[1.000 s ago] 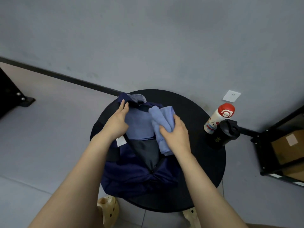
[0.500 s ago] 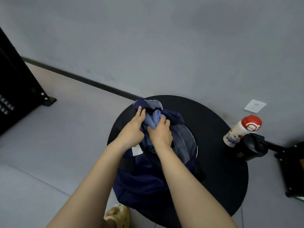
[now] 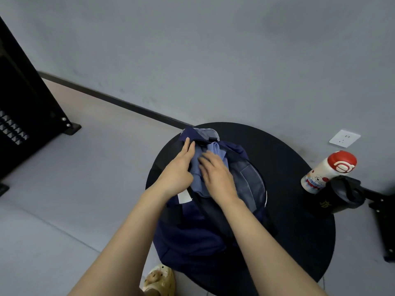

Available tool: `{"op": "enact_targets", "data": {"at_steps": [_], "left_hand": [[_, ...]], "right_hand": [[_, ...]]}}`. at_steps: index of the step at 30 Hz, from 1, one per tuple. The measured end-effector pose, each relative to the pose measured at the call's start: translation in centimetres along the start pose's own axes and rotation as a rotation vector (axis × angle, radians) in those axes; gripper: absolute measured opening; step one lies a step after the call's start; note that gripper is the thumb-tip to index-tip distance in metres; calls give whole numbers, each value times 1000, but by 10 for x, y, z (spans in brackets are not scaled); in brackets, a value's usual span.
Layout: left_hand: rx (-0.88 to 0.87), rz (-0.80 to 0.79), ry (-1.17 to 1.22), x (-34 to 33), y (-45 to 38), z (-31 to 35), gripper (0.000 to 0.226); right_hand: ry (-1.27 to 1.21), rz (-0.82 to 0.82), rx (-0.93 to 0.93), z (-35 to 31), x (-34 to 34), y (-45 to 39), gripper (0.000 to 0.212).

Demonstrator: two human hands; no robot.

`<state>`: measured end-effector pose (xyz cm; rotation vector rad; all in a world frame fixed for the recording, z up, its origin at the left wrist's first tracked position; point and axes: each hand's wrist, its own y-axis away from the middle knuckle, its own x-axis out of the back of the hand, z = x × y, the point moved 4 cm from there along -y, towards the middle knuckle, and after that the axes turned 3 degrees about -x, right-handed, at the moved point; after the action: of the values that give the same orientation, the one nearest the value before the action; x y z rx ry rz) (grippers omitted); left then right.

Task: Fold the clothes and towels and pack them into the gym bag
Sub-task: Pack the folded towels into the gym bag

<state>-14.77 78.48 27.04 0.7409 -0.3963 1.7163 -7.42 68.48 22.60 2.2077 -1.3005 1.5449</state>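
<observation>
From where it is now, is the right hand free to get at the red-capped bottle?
Probably yes. The right hand lies flat on the blue towel in the gym bag, gripping nothing. Bare black table lies between it and the red-capped bottle; only the black mug stands beside the bottle.

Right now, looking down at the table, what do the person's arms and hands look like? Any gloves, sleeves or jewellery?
Two bare forearms reach in from the bottom edge. No sleeves show within the frame. The left hand and right hand wear no gloves. No watch, bracelet or ring shows on them. The fingers are slightly blurred, so fine detail is unclear.
</observation>
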Motion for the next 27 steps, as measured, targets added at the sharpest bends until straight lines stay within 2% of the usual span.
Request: {"op": "enact_targets", "data": {"at_steps": [2,4,8,12,15,16,17,19,20,21,25,27], "left_hand": [[0,-5,-9,0,0,0,87],[6,-8,-8,0,-1,-1,89],[13,-11,-15,2,-1,-4,92],[20,11,9,5,-3,-8,92],[17,27,26,9,-6,-10,92],[16,36,27,10,-7,-11,92],[15,46,28,10,-8,-12,92],[7,67,33,9,-11,-13,92],[4,73,39,8,-11,-13,92],[4,79,45,7,-12,-13,93],[4,86,74,8,-13,-14,92],[0,90,84,9,-13,-12,92]], "right_hand": [[112,-252,-7,9,-12,4,49],[243,-383,-80,21,-21,6,60],[363,-465,-104,31,-35,7,76],[423,-519,-131,36,-40,2,78],[364,-566,-135,32,-38,-1,79],[304,-535,-135,28,-32,-3,79],[234,-434,-113,24,-21,-5,74],[193,-48,-8,24,10,-12,51],[231,108,-13,30,24,-14,44],[283,138,-87,40,36,-18,44],[353,-122,-429,78,52,-31,28],[317,-79,-452,77,63,-38,29]]}}
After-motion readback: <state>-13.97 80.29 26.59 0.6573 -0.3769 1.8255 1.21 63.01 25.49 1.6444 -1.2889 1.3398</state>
